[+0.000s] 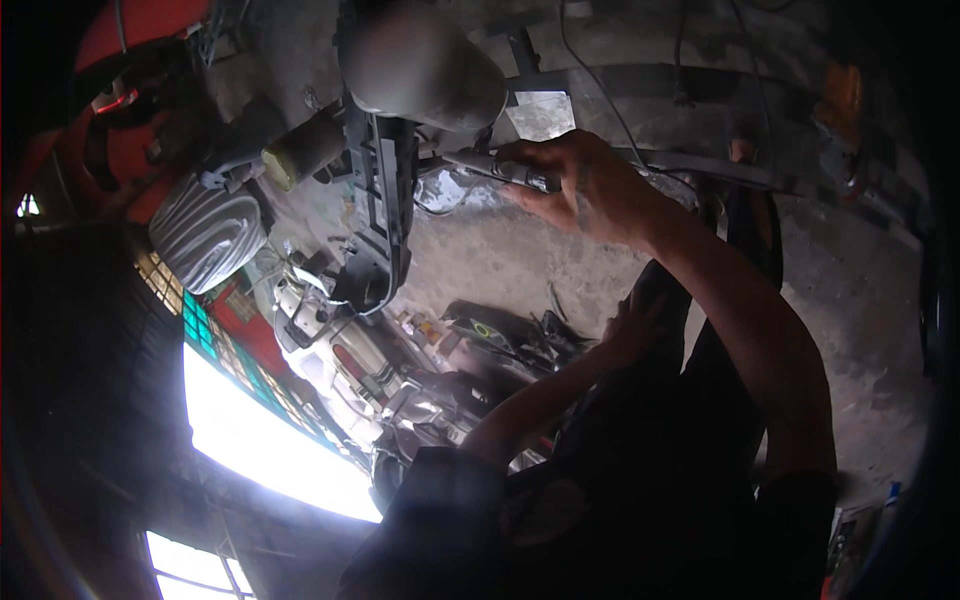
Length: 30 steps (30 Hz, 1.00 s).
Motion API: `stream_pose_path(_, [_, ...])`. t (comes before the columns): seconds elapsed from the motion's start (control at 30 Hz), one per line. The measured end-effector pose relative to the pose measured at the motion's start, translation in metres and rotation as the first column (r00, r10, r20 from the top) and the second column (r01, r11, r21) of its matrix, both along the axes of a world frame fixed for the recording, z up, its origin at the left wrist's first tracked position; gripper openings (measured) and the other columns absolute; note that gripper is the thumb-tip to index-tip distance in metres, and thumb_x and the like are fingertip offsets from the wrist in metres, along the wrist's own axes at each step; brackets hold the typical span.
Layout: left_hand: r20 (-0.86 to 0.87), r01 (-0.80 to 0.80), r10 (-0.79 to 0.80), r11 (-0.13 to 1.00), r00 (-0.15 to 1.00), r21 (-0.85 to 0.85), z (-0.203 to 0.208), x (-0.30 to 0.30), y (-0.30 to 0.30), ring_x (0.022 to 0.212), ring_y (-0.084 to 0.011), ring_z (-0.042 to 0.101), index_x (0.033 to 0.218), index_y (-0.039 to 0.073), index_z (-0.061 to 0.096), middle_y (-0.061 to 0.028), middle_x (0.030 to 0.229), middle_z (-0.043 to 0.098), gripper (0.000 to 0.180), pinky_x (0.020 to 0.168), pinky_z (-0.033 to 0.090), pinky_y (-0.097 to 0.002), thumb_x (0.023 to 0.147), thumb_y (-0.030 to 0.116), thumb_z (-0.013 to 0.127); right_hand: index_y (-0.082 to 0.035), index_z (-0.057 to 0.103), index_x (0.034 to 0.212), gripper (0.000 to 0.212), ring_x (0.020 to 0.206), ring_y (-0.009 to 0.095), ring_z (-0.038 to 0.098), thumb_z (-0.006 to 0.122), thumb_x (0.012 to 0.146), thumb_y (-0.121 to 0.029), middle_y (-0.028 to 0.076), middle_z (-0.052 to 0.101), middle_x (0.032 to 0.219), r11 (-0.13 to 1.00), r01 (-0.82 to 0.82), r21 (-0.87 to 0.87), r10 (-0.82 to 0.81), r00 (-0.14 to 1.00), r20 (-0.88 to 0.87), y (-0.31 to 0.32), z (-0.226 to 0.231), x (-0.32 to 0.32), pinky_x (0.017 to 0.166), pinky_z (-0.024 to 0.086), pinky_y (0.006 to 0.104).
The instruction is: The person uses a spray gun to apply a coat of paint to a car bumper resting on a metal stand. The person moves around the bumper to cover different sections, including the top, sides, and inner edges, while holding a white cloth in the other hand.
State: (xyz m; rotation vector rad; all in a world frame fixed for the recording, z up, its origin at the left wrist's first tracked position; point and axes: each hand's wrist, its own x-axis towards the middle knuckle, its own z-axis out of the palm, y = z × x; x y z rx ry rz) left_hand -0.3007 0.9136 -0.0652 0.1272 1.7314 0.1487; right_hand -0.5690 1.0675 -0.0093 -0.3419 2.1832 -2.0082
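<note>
My right hand [590, 190] is closed around a dark hand tool [535, 178], thumb below and fingers above. The tool has a slim grey end pointing left; its exact kind I cannot make out. That end comes near a long black slotted frame [385, 195], and whether the two touch I cannot tell. Over the frame's upper part sits a large grey rounded object [440, 75], partly blurred. Lower down, my left hand [635, 325] lies on my dark-clothed leg, fingers stretched out and dim in shadow, holding nothing I can see.
A pale sheet [542, 114] lies beyond my right hand, near thin dark cables [600, 85]. Jumbled vehicle parts [350, 360] crowd the lower left. A crumpled silver cover [210, 235] and a dark cylinder with a yellowish end [282, 168] stand left of the black frame.
</note>
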Motion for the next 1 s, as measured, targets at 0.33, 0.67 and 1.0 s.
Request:
stream_pose_path(0.33, [-0.023,0.001,-0.002,1.0,1.0,-0.021,-0.01,0.007,-0.008,0.139,-0.053,0.042,0.164,0.031,0.025,-0.0231,0.169,0.014,0.074,0.099,0.05,-0.0679,0.101,0.049,0.059,-0.005,0.071,0.124,0.035,0.076,0.03,0.073,0.079,0.093,-0.02,0.014,0.077,0.097,0.969,0.245,-0.034,-0.244,0.97,0.014,-0.002,0.013,-0.004,0.074,0.058,0.0387])
stream_pose_path(0.67, [-0.092,0.093,-0.092,0.996,0.992,0.007,-0.02,0.016,-0.012,0.131,-0.0542,0.047,0.163,0.03,0.025,-0.0243,0.166,0.015,0.073,0.095,0.054,-0.0669,0.1,0.042,0.061,-0.004,0.071,0.122,0.032,0.079,0.029,0.074,0.075,0.095,-0.022,0.014,0.076,0.091,0.986,0.013,-0.166,-0.005,0.999,0.051,0.002,0.011,0.014,0.076,0.058,0.0383])
stream_pose_path(1.0, [-0.02,0.068,-0.068,0.998,0.998,-0.008,-0.005,-0.006,-0.004,0.136,-0.0571,0.043,0.164,0.03,0.023,-0.0282,0.165,0.018,0.073,0.099,0.051,-0.0685,0.102,0.044,0.059,-0.007,0.071,0.116,0.025,0.062,0.022,0.071,0.075,0.096,-0.021,0.012,0.074,0.081,0.847,0.531,-0.04,-0.532,0.845,-0.059,0.044,0.02,-0.045,0.059,0.058,0.0353])
